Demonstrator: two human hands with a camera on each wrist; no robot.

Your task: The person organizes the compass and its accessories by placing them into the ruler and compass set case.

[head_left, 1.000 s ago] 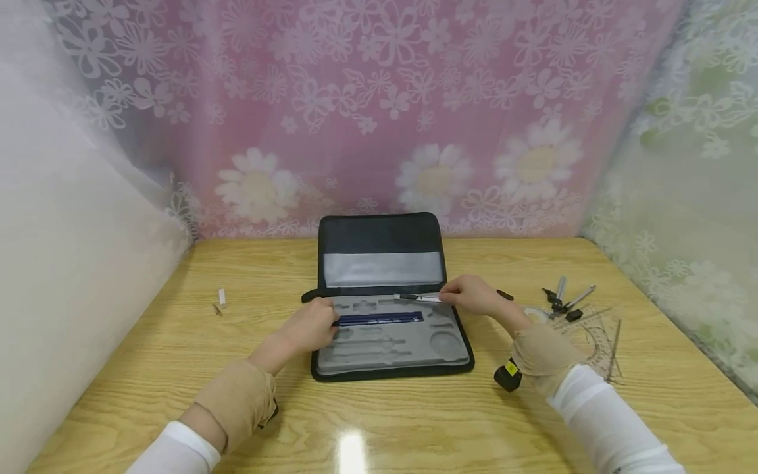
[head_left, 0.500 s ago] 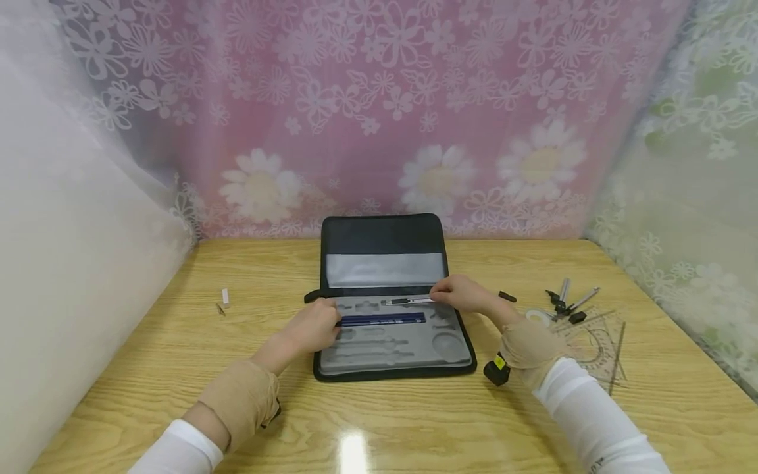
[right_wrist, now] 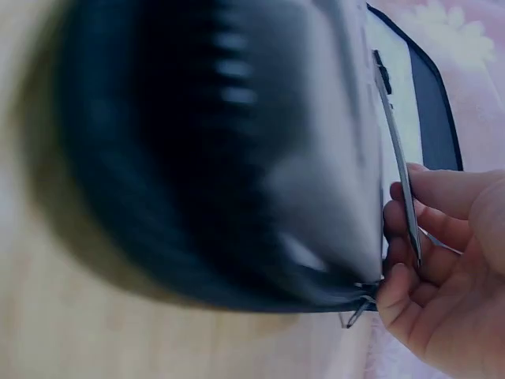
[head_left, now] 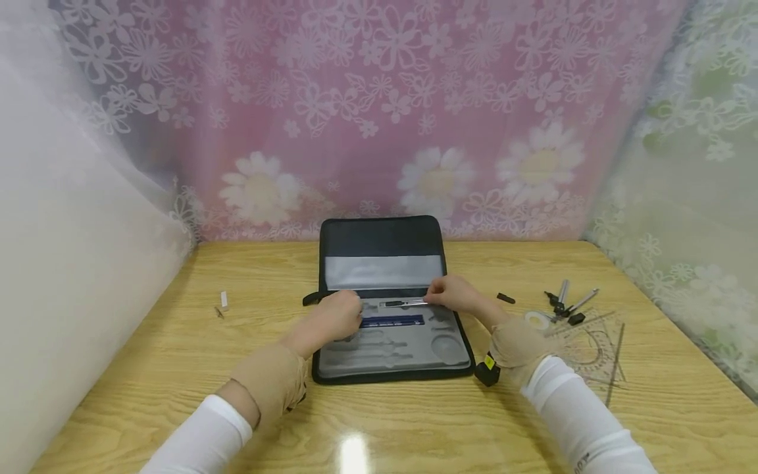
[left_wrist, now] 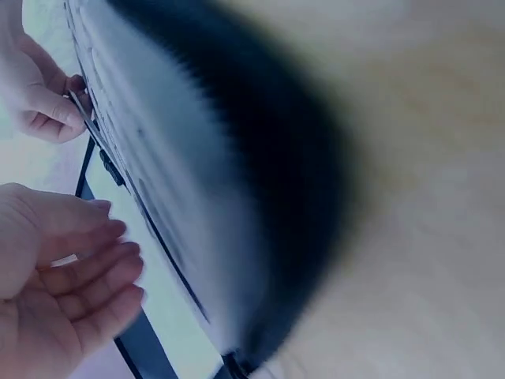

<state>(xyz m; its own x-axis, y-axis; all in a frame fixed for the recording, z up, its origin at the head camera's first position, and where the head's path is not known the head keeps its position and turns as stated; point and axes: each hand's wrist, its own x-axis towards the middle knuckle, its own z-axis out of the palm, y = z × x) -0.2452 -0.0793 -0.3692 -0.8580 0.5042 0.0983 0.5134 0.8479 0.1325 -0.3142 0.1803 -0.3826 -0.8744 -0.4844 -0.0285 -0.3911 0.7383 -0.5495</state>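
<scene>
The black zippered case lies unfolded on the table, its grey moulded tray facing up. Between thumb and fingers my right hand pinches one end of a slim silver-and-black cutter, held low over the tray's upper slots. My left hand is above the tray's left side, hiding the left ends of the dark blue pencils. In the left wrist view the left hand has loosely bent fingers holding nothing, a short gap from the cutter.
Right of the case lie a black tape measure, a white tape roll, a compass, clear set squares and a small black piece. At the left are a white eraser and a small metal piece.
My left hand has come off the pencils' left ends and moved right and up over the tray. My right hand has shifted left with the cutter, which has come lower over the tray.
</scene>
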